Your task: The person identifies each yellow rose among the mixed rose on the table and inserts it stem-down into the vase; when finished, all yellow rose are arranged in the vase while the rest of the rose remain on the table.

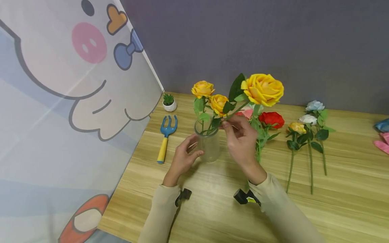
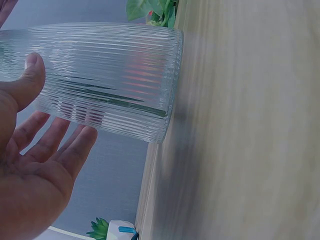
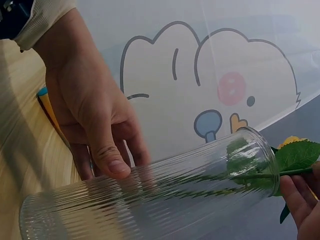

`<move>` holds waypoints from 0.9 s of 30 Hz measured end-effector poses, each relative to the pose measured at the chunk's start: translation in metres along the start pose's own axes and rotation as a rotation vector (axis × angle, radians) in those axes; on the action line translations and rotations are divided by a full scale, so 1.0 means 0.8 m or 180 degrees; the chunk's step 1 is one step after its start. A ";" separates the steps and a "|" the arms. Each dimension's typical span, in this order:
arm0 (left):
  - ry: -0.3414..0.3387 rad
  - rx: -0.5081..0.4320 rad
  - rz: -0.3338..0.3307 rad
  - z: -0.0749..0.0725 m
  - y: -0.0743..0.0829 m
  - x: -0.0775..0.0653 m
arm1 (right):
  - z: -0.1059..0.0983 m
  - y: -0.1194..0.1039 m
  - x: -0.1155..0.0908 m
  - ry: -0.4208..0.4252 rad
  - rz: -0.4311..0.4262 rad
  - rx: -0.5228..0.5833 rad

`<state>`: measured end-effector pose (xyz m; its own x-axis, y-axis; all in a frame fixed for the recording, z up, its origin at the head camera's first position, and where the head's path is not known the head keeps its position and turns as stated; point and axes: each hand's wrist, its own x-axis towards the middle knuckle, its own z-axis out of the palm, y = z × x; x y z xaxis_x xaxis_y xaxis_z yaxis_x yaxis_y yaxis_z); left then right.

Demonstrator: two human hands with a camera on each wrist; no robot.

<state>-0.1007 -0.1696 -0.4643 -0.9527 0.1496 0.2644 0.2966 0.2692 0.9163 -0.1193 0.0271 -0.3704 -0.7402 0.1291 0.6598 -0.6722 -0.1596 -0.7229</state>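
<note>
A clear ribbed glass vase (image 1: 210,148) stands upright on the wooden table, two yellow roses (image 1: 203,89) in it. My left hand (image 1: 183,156) holds its left side, thumb in front and fingers around the back. In the left wrist view the thumb lies on the ribbed glass (image 2: 115,75). Thumb and fingers of my right hand (image 1: 243,143) pinch the stem of a larger yellow rose (image 1: 263,89) beside the rim. That bloom leans up to the right. In the right wrist view, stems (image 3: 210,176) run down inside the glass.
Behind my right hand lie a red rose (image 1: 271,119) and a pink one. Farther right are a small yellow rose (image 1: 297,127), a white rose (image 1: 308,119) and a pale blue one (image 1: 315,105). A toy garden fork (image 1: 165,138) and a potted succulent (image 1: 169,103) sit left.
</note>
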 end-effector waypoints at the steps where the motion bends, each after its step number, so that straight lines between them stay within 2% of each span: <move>1: -0.0003 0.0000 -0.0006 0.000 0.000 0.000 | 0.001 0.000 0.001 -0.0014 -0.0005 -0.0051; 5: -0.0003 0.0009 -0.0023 0.000 0.001 -0.001 | 0.002 -0.001 0.003 -0.0056 -0.0025 -0.0273; 15: 0.0028 -0.0023 -0.0041 0.001 0.001 0.000 | -0.001 0.007 0.003 -0.0196 -0.0179 -0.1316; 21: 0.0031 -0.0014 -0.0026 0.002 0.002 0.001 | -0.001 0.013 0.000 -0.0255 -0.0259 -0.1708; 24: 0.0033 -0.0003 -0.0042 0.001 0.004 0.001 | -0.003 0.016 -0.003 -0.0286 -0.0171 -0.1847; 27: 0.0039 0.0004 -0.0052 0.000 0.004 0.001 | -0.008 0.016 -0.013 -0.0363 0.0118 -0.1848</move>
<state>-0.1007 -0.1689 -0.4614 -0.9582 0.1336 0.2530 0.2810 0.2727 0.9202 -0.1199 0.0296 -0.3879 -0.7790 0.0225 0.6266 -0.5663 0.4038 -0.7185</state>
